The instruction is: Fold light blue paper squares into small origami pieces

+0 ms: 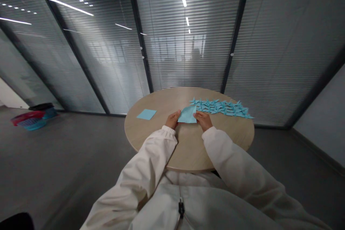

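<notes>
Between my two hands is a square sheet of light blue paper (187, 114), held up over the table and slightly bent. My left hand (173, 119) pinches its left edge. On the opposite edge, my right hand (203, 120) is closed with the thumb on top. Just beyond my right hand, several folded blue paper cranes (219, 107) sit in tight rows. To the left of my left hand, flat blue paper (147, 114) lies on the tabletop; whether it is one sheet or a stack I cannot tell.
The round wooden table (188, 154) stands in front of my body, near a glass partition with blinds (185, 68). On the floor at the far left are a blue basket with a red rim or liner (31, 121) and a dark-topped blue bin (47, 110).
</notes>
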Motion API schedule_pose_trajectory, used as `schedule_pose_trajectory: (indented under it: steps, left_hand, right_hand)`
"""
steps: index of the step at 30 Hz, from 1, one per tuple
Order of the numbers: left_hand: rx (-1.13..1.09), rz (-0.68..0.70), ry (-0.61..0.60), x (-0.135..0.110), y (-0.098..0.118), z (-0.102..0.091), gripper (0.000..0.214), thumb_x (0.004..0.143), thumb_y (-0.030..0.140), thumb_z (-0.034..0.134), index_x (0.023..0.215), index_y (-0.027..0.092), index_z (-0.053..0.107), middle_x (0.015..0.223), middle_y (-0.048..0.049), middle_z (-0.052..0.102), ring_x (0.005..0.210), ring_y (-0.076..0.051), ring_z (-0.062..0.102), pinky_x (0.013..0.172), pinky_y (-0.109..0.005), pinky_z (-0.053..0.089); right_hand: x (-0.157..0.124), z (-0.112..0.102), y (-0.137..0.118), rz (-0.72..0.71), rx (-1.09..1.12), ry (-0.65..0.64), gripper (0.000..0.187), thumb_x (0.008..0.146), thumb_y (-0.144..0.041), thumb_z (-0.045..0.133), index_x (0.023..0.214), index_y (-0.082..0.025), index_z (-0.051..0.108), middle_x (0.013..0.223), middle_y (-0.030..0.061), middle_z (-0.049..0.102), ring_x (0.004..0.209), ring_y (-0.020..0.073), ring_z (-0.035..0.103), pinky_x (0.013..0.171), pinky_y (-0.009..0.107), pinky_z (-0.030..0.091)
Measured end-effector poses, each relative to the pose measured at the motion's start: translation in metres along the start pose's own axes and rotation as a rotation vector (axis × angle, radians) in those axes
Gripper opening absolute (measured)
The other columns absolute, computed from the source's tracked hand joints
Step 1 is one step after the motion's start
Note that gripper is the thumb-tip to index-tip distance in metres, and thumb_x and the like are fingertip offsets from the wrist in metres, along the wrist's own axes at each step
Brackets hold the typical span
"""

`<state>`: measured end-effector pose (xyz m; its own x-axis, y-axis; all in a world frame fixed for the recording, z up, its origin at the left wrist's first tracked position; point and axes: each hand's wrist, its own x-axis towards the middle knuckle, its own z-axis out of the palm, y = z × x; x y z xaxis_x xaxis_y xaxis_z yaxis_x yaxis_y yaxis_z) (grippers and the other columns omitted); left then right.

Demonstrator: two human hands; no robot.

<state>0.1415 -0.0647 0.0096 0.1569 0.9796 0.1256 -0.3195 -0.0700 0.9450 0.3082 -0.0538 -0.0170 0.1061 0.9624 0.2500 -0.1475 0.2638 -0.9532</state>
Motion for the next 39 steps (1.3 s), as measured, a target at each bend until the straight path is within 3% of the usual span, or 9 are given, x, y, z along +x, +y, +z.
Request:
schedule_pose_trajectory:
  steps: [9,16,22,27,31,36,39]
  left_hand:
    - [0.024,-0.038,0.030,0.001,0.000,-0.001,0.042,0.066,0.055,0.063,0.074,0.014,0.059,0.058,-0.0003,0.055,0.055,-0.011,0.053,0.056,-0.026,0.050]
    - [0.009,-0.056,-0.036,0.002,-0.001,-0.001,0.048,0.061,0.051,0.070,0.088,0.012,0.060,0.068,-0.0008,0.056,0.066,-0.013,0.055,0.061,-0.029,0.053]
    - [-0.008,-0.053,0.045,0.004,-0.001,-0.002,0.050,0.069,0.061,0.056,0.082,0.013,0.059,0.070,-0.0038,0.058,0.067,-0.015,0.057,0.060,-0.030,0.053]
    - [-0.014,-0.028,-0.010,-0.001,0.001,0.000,0.045,0.067,0.052,0.065,0.088,0.013,0.059,0.080,-0.0056,0.062,0.070,-0.015,0.058,0.064,-0.032,0.055]
    - [0.018,0.004,-0.098,-0.003,0.000,0.001,0.055,0.056,0.037,0.077,0.101,0.014,0.057,0.092,-0.0058,0.061,0.078,-0.016,0.059,0.065,-0.030,0.055]
    - [0.061,0.055,-0.072,0.002,-0.007,-0.003,0.055,0.051,0.031,0.080,0.097,0.012,0.057,0.084,-0.0023,0.059,0.075,-0.014,0.057,0.063,-0.028,0.055]
    - [0.053,0.029,-0.037,0.006,-0.010,-0.007,0.047,0.052,0.032,0.079,0.088,0.010,0.059,0.077,-0.0013,0.059,0.070,-0.013,0.057,0.065,-0.031,0.055]
  right_hand:
    - [-0.002,0.002,-0.004,0.047,0.083,0.023,0.046,0.046,-0.048,0.075,0.076,-0.016,0.063,0.071,0.0042,0.068,0.063,0.0188,0.061,0.054,0.027,0.046]
    - [-0.004,0.003,-0.009,0.056,0.100,0.029,0.046,0.045,-0.049,0.076,0.074,-0.016,0.061,0.067,0.0036,0.067,0.059,0.0183,0.060,0.053,0.028,0.047]
    - [-0.004,0.003,-0.011,0.070,0.110,0.081,0.047,0.042,-0.049,0.075,0.072,-0.016,0.062,0.062,0.0024,0.065,0.055,0.0172,0.058,0.051,0.028,0.046]
    - [0.000,0.001,-0.005,0.041,0.087,0.121,0.044,0.044,-0.049,0.074,0.070,-0.015,0.062,0.060,0.0013,0.063,0.057,0.0171,0.058,0.052,0.028,0.046]
    - [0.002,0.000,-0.003,0.045,0.102,0.132,0.041,0.043,-0.044,0.075,0.070,-0.015,0.063,0.059,0.0002,0.062,0.058,0.0166,0.058,0.053,0.027,0.046]
    - [0.000,0.003,-0.004,0.057,0.150,0.053,0.040,0.046,-0.041,0.075,0.073,-0.015,0.062,0.061,0.0013,0.063,0.057,0.0177,0.059,0.053,0.028,0.048]
    - [-0.003,0.004,-0.005,0.071,0.140,-0.012,0.045,0.049,-0.039,0.073,0.086,-0.016,0.062,0.069,0.0033,0.065,0.063,0.0198,0.061,0.057,0.031,0.050]
